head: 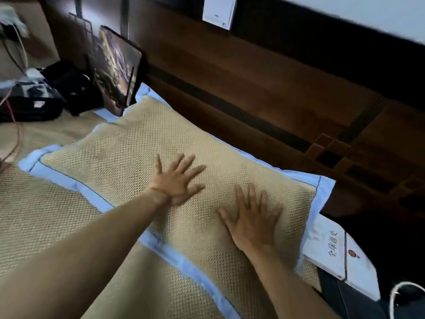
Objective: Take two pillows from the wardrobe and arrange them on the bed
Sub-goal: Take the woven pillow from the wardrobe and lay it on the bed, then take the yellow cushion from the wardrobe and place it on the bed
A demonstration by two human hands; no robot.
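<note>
Both hands are flat on the pillow, fingers spread wide, palms down, not gripping anything. The right hand sits near the pillow's right end, and the left hand is a bit further up toward the middle. The pillow is tan mesh with a light blue border, lying on the bed mat right up against the dark wooden headboard. A white book lies just off its right corner. Further back there's a black bag.
</note>
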